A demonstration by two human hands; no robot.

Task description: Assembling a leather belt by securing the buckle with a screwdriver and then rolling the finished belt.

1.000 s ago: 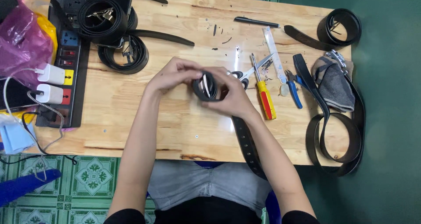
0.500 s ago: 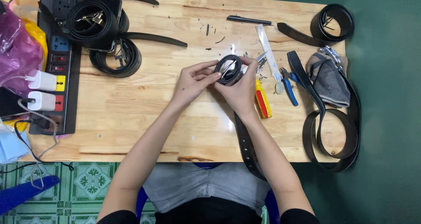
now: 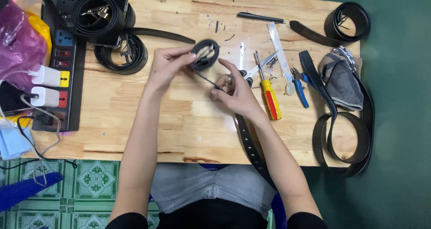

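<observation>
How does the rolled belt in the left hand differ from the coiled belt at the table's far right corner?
The small rolled black leather belt is wound tight and held off the wooden table by the left hand; the larger coiled dark belt lies loose and untouched. The first trails a strap past the right hand; the second's tail rests flat. Both are dark leather coils.

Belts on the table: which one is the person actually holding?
The small coiled black belt, pinched by the left hand near the table's middle. Its tail runs under the right hand and off the near edge. The other coils lie untouched at the corners.
</observation>
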